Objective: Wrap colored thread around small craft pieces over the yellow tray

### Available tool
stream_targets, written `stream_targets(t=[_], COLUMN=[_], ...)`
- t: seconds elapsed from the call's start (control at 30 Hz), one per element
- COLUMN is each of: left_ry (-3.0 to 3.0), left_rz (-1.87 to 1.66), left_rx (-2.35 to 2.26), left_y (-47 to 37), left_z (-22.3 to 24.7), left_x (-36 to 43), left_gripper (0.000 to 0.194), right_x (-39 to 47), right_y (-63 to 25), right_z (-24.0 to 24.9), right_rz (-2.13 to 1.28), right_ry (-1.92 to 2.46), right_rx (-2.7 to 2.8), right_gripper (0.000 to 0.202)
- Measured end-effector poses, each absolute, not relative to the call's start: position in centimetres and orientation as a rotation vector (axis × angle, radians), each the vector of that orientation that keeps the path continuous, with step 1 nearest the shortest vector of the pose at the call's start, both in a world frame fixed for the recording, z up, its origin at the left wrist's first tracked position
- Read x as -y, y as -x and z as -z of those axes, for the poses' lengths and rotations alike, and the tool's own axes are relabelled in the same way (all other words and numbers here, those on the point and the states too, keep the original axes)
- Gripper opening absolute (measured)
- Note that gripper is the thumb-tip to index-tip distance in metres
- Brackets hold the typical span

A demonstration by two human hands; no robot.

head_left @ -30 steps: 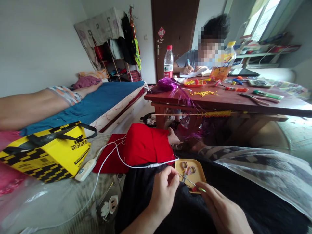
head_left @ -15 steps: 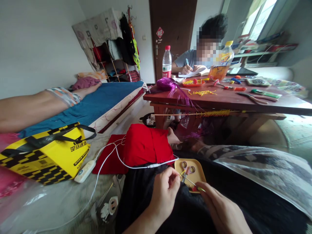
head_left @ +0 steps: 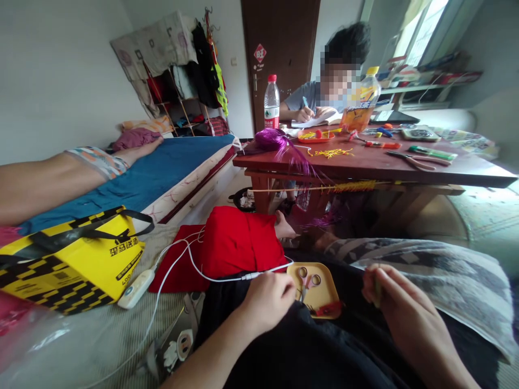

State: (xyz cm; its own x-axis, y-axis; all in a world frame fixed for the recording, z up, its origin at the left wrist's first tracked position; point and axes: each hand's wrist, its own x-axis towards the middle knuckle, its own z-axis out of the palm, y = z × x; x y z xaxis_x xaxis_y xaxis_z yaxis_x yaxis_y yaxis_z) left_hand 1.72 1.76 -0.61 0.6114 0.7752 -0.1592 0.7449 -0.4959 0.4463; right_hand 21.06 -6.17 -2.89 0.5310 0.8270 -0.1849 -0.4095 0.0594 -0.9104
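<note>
My left hand [head_left: 270, 300] is closed in a pinch beside the yellow tray [head_left: 333, 286]; whatever its fingers may hold is hidden. Raised to the right of the tray, my right hand [head_left: 401, 310] is closed on a slim tool, of which only a yellow-green handle [head_left: 378, 292] shows, blurred. A pair of scissors [head_left: 310, 278] lies in the tray, handles away from me. Near the tray's front edge is a small red object [head_left: 326, 309]. The tray rests on black cloth [head_left: 308, 351] over my lap.
Across from me, a person writes at a wooden table [head_left: 279, 165] with bottles, pliers [head_left: 411, 160], purple strands [head_left: 271, 140] and yellow pieces [head_left: 332, 153]. A white cable [head_left: 190, 254] runs past red cloth [head_left: 239, 243]. At left stands a yellow bag [head_left: 81, 259].
My hands have moved apart, the right going up and to the right with the tool. The yellow piece seen at my left fingertips is now hidden. The view has shifted slightly.
</note>
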Motion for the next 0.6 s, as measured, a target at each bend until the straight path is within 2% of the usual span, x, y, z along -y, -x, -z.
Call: stream_targets(t=[0.07, 0.27, 0.4, 0.6], left_ry=[-2.425, -2.457, -2.432, -2.406], left_rz=[0.169, 0.299, 0.43, 0.605], left_rx=[-1.174, -1.251, -1.189, -1.064], left_y=[-2.3, -4.7, -6.1, -8.1], left_z=[1.7, 4.9, 5.6, 6.6], left_x=[-2.1, -3.4, -3.7, -2.5], left_gripper=[0.021, 0.024, 0.02, 0.027], right_x=[6.1, 5.9, 5.8, 6.0], right_y=[-21.9, -22.0, -21.6, -21.5], right_z=[2.9, 3.0, 3.0, 3.1], right_rz=[-0.905, -0.889, -0.891, -0.897], right_ry=[1.172, 1.151, 1.151, 1.155], right_rx=[0.374, 0.32, 0.303, 0.306], right_gripper=[0.035, 0.037, 0.038, 0.04])
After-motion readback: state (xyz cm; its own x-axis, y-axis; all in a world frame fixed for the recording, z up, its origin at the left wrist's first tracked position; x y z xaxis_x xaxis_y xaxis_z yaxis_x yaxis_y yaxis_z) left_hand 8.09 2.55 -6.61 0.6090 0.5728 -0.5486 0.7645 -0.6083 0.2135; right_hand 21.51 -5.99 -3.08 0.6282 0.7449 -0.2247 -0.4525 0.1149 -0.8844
